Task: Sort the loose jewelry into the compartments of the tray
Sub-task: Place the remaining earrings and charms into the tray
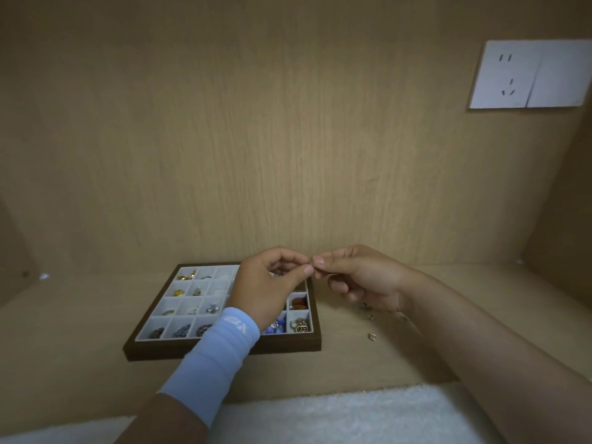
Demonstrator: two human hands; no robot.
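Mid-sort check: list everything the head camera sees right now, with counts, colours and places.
jewelry tray: one, dark brown frame, white compartments, on the wooden shelf, left of centre
sorted jewelry: several pieces, gold, yellow, dark grey, blue, reddish, in the tray's compartments
loose jewelry: at least three small metallic pieces, on the shelf right of the tray
small jewelry piece: one, too small to tell colour, between the fingertips of both hands, above the tray's far right corner
wall socket: one, white, back panel, upper right
fluffy cloth: one, white, along the near edge
sleeve: one, light blue, left forearm
left hand: pinching the piece
right hand: pinching the piece
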